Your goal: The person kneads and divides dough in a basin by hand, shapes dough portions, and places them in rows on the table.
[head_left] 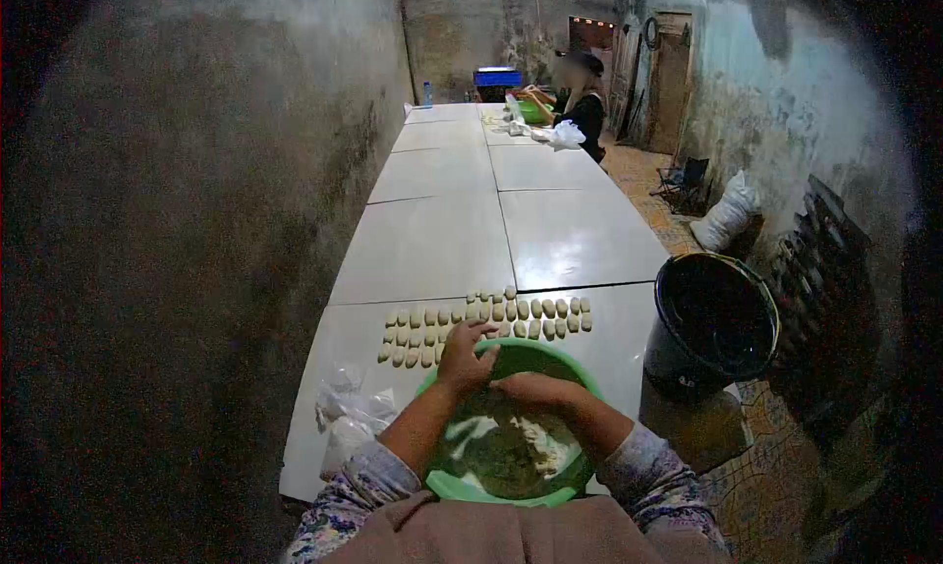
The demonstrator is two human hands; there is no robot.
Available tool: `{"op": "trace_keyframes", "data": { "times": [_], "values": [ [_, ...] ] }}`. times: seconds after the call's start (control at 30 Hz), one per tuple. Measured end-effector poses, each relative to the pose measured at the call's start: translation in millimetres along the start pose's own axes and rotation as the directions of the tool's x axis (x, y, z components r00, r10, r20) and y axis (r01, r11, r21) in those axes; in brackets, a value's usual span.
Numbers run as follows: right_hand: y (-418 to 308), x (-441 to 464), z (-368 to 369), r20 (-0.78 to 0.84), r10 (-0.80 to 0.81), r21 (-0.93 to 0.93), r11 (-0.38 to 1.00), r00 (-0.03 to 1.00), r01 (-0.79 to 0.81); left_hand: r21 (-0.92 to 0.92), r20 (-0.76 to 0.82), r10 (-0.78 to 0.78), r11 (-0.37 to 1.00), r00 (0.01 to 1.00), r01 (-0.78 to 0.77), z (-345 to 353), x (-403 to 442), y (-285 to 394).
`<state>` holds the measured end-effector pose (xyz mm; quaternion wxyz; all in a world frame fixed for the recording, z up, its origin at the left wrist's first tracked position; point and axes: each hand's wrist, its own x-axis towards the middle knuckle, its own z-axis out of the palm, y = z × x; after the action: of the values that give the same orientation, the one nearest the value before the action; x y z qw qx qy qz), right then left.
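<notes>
A green basin point(580, 367) stands at the near end of the white table, with pale flour and a greyish-brown patch on its inside. My left hand point(464, 358) is over the basin's far left rim, thumb and fingers apart, fingertips beside the rows of small pale dough pieces point(535, 310). Nothing shows in its grasp. Inside the basin, my right hand point(530, 389) points leftward above the flour; its fingertips are mostly hidden. The dough pieces are small oval lumps laid in several rows just beyond the basin, part of them covered by my left hand.
Clear plastic bags point(349, 407) with white contents lie left of the basin. A black bucket point(697, 338) stands at the table's right edge. Far off, a person point(584, 102) sits by another green basin point(530, 110). A white sack point(725, 215) leans at the right wall.
</notes>
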<state>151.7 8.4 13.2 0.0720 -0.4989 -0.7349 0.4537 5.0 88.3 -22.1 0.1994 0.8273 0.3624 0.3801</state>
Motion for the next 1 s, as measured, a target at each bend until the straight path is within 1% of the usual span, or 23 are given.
{"op": "trace_keyframes", "data": {
  "times": [0.03,0.1,0.13,0.17,0.2,0.23,0.27,0.3,0.37,0.4,0.43,0.47,0.5,0.53,0.57,0.6,0.7,0.77,0.8,0.83,0.9,0.93,1.0],
  "values": [
    [4.2,1.3,-1.4,-0.008,-0.004,0.001,1.0,1.0,0.004,-0.1,-0.135,0.077,0.991,0.988,-0.091,-2.4,2.1,1.4],
    [26.5,10.5,-6.2,-0.193,-0.104,-0.121,0.989,0.976,0.082,-0.15,-0.096,0.111,0.981,0.989,-0.124,-3.7,3.9,-5.9],
    [36.9,12.8,-6.3,-0.281,-0.154,-0.159,0.981,0.947,0.112,-0.395,0.104,-0.071,0.912,0.992,0.106,-2.4,1.0,-5.9],
    [46.0,19.0,-5.9,-0.284,-0.15,-0.154,0.982,0.947,0.11,-0.558,0.339,-0.195,0.746,0.92,0.364,-1.3,-2.1,-6.9],
    [52.5,24.5,-9.2,-0.268,-0.093,-0.192,0.98,0.959,0.042,-0.467,0.499,-0.145,0.786,0.855,0.405,-5.2,-1.1,-5.5],
    [46.3,23.2,-14.8,-0.25,-0.035,-0.234,0.972,0.968,-0.025,-0.469,0.498,-0.142,0.785,0.855,0.404,1.8,-4.1,-19.3],
    [40.4,19.9,-18.7,-0.22,-0.042,-0.383,0.922,0.975,-0.047,-0.461,0.572,-0.048,0.807,0.819,0.369,14.4,-10.7,-41.1],
    [41.0,20.5,-18.4,-0.216,-0.041,-0.385,0.922,0.976,-0.047,-0.456,0.638,0.043,0.826,0.769,0.332,17.5,-14.7,-49.2],
    [43.3,22.5,-16.1,-0.308,0.058,-0.097,0.991,0.95,-0.092,-0.507,0.657,0.14,0.809,0.74,0.297,23.3,-18.6,-66.1],
    [49.7,21.3,-14.6,-0.297,-0.046,-0.063,0.998,0.954,0.029,-0.334,0.713,0.064,0.906,0.698,0.258,15.4,-17.6,-57.1],
    [46.6,18.0,-20.5,-0.292,-0.052,-0.07,0.997,0.955,0.032,-0.148,0.749,-0.025,0.967,0.662,0.205,4.6,-15.6,-44.8],
    [39.4,12.1,-25.1,-0.22,-0.064,-0.066,0.997,0.973,0.051,-0.209,0.662,0.005,0.962,0.75,0.178,-9.9,-17.7,-19.5],
    [34.3,15.6,-25.2,-0.128,-0.085,-0.061,0.995,0.988,0.078,-0.203,0.651,-0.02,0.958,0.759,0.2,-8.7,-17.2,-22.9],
    [41.2,24.3,-25.1,-0.13,-0.009,0.177,0.984,0.991,0.033,-0.113,0.702,-0.109,0.959,0.704,0.262,-3.1,-12.1,-26.3],
    [47.1,30.4,-20.7,-0.12,-0.022,0.175,0.984,0.993,0.043,-0.018,0.742,-0.198,0.949,0.64,0.315,-1.4,-9.4,-31.1],
    [44.9,31.7,-18.4,-0.152,-0.018,0.172,0.984,0.988,0.044,-0.14,0.664,-0.116,0.951,0.739,0.275,-2.9,-16.1,-30.9],
    [39.8,27.1,-16.9,-0.199,-0.029,0.151,0.987,0.979,0.06,-0.097,0.668,-0.202,0.931,0.716,0.353,-2.3,-12.9,-27.3],
    [34.4,24.3,-13.6,-0.199,-0.087,0.099,0.989,0.976,0.108,-0.019,0.628,-0.216,0.956,0.748,0.292,-2.1,-12.7,-23.9],
    [38.7,25.2,-9.8,-0.2,-0.235,0.212,0.937,0.951,0.276,-0.063,0.62,-0.197,0.952,0.76,0.298,2.4,-13.6,-30.0],
    [34.8,22.0,-8.4,-0.202,-0.226,0.216,0.939,0.953,0.269,-0.104,0.609,-0.183,0.946,0.772,0.306,8.2,-14.6,-40.2],
    [18.9,15.7,-11.1,-0.128,-0.028,0.363,0.929,0.991,0.073,-0.056,0.635,-0.185,0.958,0.75,0.283,12.8,-11.8,-51.9],
    [5.4,14.2,-16.9,0.015,0.207,0.706,0.691,0.978,-0.157,-0.069,0.64,-0.156,0.964,0.753,0.259,10.6,-11.0,-51.5],
    [11.3,18.0,-12.8,-0.029,0.177,0.615,0.779,0.984,-0.122,-0.003,0.649,-0.205,0.962,0.733,0.272,9.4,-9.8,-47.9]
  ]
}}
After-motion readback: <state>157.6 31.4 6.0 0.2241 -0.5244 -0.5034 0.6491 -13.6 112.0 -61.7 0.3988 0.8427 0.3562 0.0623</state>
